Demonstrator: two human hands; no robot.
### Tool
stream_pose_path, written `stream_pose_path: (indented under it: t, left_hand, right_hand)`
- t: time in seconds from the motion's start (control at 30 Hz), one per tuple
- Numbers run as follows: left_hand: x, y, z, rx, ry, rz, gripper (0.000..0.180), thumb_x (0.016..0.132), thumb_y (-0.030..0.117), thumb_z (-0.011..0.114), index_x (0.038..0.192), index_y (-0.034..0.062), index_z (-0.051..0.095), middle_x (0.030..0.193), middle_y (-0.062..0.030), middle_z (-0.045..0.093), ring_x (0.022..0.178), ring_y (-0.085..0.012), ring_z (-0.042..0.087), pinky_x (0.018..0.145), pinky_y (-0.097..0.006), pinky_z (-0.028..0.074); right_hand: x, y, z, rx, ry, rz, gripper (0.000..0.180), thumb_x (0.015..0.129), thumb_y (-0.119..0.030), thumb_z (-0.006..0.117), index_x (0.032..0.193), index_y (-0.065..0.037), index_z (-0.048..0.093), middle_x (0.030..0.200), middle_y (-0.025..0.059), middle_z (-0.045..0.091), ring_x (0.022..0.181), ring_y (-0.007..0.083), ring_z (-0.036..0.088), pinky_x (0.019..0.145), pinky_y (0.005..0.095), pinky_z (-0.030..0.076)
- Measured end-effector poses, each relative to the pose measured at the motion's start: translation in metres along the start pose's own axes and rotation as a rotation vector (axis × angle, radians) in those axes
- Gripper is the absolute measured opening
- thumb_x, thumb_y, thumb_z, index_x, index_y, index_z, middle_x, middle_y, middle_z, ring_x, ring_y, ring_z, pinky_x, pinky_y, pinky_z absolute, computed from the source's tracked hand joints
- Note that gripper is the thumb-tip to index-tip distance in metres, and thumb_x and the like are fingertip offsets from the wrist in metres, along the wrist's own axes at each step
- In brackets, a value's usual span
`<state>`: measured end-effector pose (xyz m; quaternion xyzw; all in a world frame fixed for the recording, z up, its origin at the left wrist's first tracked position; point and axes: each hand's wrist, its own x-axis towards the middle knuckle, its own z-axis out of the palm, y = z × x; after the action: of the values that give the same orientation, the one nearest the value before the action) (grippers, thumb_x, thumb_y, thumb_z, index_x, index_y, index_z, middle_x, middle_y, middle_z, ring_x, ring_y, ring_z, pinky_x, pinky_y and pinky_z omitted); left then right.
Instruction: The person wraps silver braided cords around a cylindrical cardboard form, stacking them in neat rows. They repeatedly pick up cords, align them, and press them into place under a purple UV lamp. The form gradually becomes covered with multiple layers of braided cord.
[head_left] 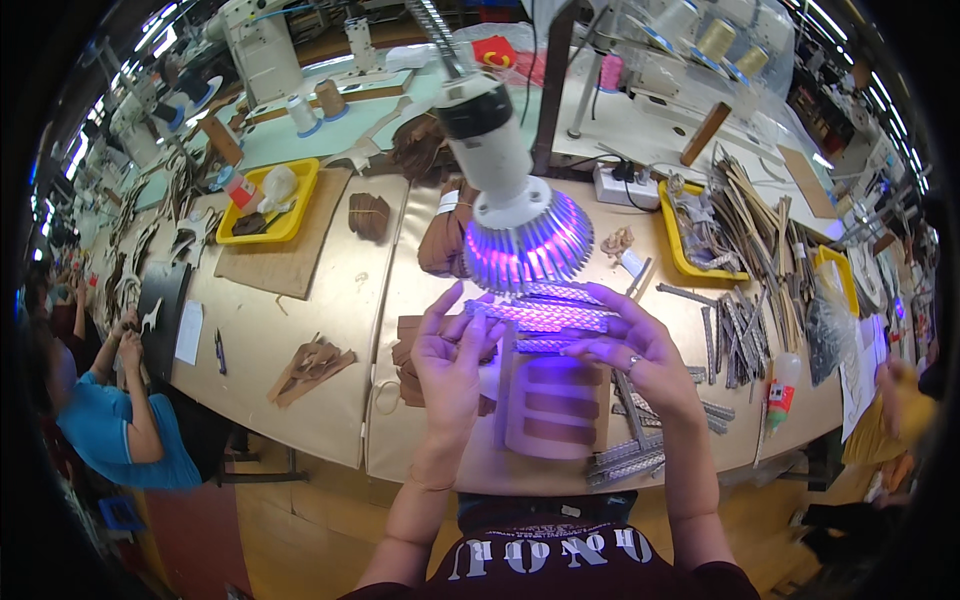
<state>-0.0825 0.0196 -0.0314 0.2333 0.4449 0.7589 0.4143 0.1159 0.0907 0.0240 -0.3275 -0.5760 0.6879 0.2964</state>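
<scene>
Under a finned lamp (530, 240) glowing violet, a woven silvery strip (550, 319) is stretched level between my two hands. My left hand (452, 350) pinches its left end between thumb and fingers. At the other end my right hand (642, 355), with a ring on one finger, closes round the strip. Similar woven strips (548, 345) show just above and below it; whether I hold those too I cannot tell. Below lies a board (552, 405) with several brown leather strips across it, tinted by the violet light.
Braided strips (738, 335) are heaped at the right beside a glue bottle (783, 385) and a yellow tray (690, 235). Bundled brown leather pieces (450, 230) lie behind the left hand. Another yellow tray (270, 205) sits far left; a co-worker in blue (130, 430) works there.
</scene>
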Motion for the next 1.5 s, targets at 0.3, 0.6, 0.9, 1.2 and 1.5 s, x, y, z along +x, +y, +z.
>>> stream_pose_path:
  t: [0.3, 0.6, 0.9, 1.2, 1.5]
  left_hand:
    - [0.002, -0.003, 0.008, -0.034, -0.072, -0.008, 0.043, 0.096, -0.002, 0.056, 0.137, -0.0046, 0.042, 0.112, -0.0164, 0.065, 0.099, -0.0188, 0.067, 0.092, -0.032, 0.057]
    - [-0.049, 0.006, 0.017, -0.038, -0.243, -0.124, 0.03, 0.098, -0.002, 0.051, 0.127, -0.0053, 0.048, 0.115, -0.0203, 0.065, 0.102, -0.0238, 0.068, 0.089, -0.034, 0.059]
    - [-0.061, -0.017, -0.003, 0.313, -0.109, 0.101, 0.031, 0.091, -0.001, 0.062, 0.122, -0.0017, 0.059, 0.115, -0.0126, 0.064, 0.096, -0.0189, 0.066, 0.085, -0.029, 0.053]
    - [-0.071, -0.044, -0.028, 0.731, -0.18, 0.258, 0.024, 0.084, -0.003, 0.067, 0.107, 0.0013, 0.069, 0.106, -0.0155, 0.063, 0.089, -0.0283, 0.065, 0.078, -0.034, 0.053]
    - [-0.074, -0.049, -0.03, 0.722, -0.201, 0.296, 0.034, 0.079, -0.005, 0.068, 0.112, 0.0035, 0.069, 0.11, -0.0146, 0.061, 0.086, -0.0272, 0.064, 0.076, -0.036, 0.053]
  right_hand:
    - [0.0, 0.009, -0.006, 0.009, 0.091, 0.014, 0.057, 0.091, -0.001, 0.059, 0.144, 0.002, 0.039, 0.11, 0.0164, 0.066, 0.097, 0.0219, 0.068, 0.088, 0.032, 0.053]
    - [-0.036, -0.023, 0.025, -1.677, 0.513, -0.378, 0.048, 0.083, -0.038, 0.074, 0.123, -0.012, 0.065, 0.131, 0.0152, 0.052, 0.12, 0.0343, 0.047, 0.105, 0.048, 0.028]
    - [-0.021, -0.008, 0.034, -0.888, 0.174, -0.091, 0.027, 0.087, -0.007, 0.071, 0.113, -0.004, 0.063, 0.068, 0.0013, 0.062, 0.061, 0.007, 0.056, 0.06, 0.0221, 0.043]
    - [-0.005, 0.006, 0.042, -0.656, 0.209, 0.127, 0.024, 0.088, -0.002, 0.068, 0.105, -0.002, 0.051, 0.066, 0.0013, 0.061, 0.061, 0.003, 0.052, 0.054, 0.0208, 0.04]
    - [-0.005, 0.012, 0.06, -0.66, 0.289, 0.158, 0.03, 0.086, -0.001, 0.07, 0.102, -0.007, 0.045, 0.073, -0.0003, 0.061, 0.066, 0.0027, 0.052, 0.057, 0.0165, 0.039]
